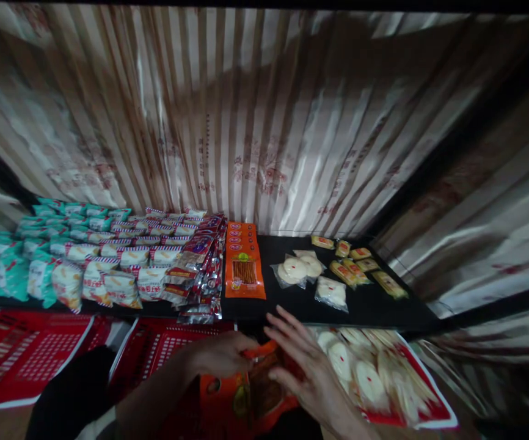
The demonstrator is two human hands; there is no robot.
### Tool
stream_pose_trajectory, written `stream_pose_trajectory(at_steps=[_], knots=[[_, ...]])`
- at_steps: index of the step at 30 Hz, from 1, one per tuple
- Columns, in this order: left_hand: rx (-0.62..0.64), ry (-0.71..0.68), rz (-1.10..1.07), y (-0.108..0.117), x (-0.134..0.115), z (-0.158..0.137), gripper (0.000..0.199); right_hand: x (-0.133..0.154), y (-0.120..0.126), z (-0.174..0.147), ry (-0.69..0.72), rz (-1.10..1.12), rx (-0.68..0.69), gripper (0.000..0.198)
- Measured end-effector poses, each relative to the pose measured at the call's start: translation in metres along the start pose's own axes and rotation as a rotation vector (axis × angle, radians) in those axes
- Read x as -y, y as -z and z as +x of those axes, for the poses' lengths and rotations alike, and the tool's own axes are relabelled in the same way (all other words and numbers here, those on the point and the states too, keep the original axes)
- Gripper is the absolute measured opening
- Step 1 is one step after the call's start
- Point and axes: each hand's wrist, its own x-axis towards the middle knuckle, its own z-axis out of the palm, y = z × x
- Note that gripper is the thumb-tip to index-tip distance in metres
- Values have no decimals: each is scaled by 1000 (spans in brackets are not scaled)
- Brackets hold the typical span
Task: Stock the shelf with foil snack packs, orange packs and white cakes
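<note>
Low in front of me, my left hand (225,354) is closed on the top edge of an orange snack packet (228,403). Fingers spread, my right hand (308,366) lies against the packet's right side and does not wrap round it. Part of the packet is hidden by both hands, and its lower end is dark. On the black shelf just beyond stands a row of like orange packets (245,263), lying flat and overlapped. Red-and-purple foil packets (200,263) are stacked to their left.
White puffed snack bags (120,287) and teal bags (8,269) fill the shelf's left. Round white crackers (292,269) and small yellow packs (349,272) lie right. Below are red baskets (40,348), one holding crackers (369,379). A striped curtain (228,122) hangs behind.
</note>
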Motion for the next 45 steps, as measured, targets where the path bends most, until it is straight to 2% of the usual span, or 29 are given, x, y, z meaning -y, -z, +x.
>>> stream_pose_trajectory(at_steps=[2, 4, 6, 7, 10, 12, 15, 17, 18, 22, 25, 27, 30, 35, 38, 45], knots=[[79, 65, 138, 1, -6, 1, 20, 11, 3, 5, -54, 38, 194, 48], [152, 96, 169, 4, -8, 2, 18, 17, 5, 7, -141, 88, 319, 39], [159, 87, 54, 8, -6, 6, 19, 17, 4, 7, -213, 149, 337, 31], [145, 93, -48, 10, -4, 7, 26, 15, 3, 5, -240, 195, 327, 29], [112, 163, -517, 14, 4, 13, 56, 3, 0, 0, -374, 430, 253, 30], [119, 125, -874, 15, 7, 17, 63, -9, -2, -3, -498, 630, 125, 32], [9, -104, -1222, 13, 8, 22, 48, -29, -8, -6, -644, 847, -153, 34], [-143, -185, -1298, 11, 8, 26, 38, -39, -14, -5, -689, 933, -263, 32], [-235, -181, -1298, 10, 9, 28, 37, -43, -18, -3, -703, 971, -294, 31], [-608, 24, -1162, 5, 12, 35, 44, -53, -36, 14, -766, 1102, -439, 31], [-788, 133, -916, -4, 16, 35, 44, -62, -46, 30, -821, 1117, -536, 31], [-801, 125, -699, -13, 19, 36, 54, -69, -51, 42, -825, 1088, -554, 31], [-750, 67, -379, -24, 21, 44, 52, -79, -57, 63, -792, 1039, -543, 31], [-775, 59, 145, -23, 24, 68, 51, -93, -71, 97, -784, 926, -501, 33], [-756, 76, 292, -18, 29, 80, 53, -103, -81, 111, -750, 812, -500, 34], [-773, 104, 424, -12, 55, 93, 55, -112, -86, 125, -726, 508, -456, 40]])
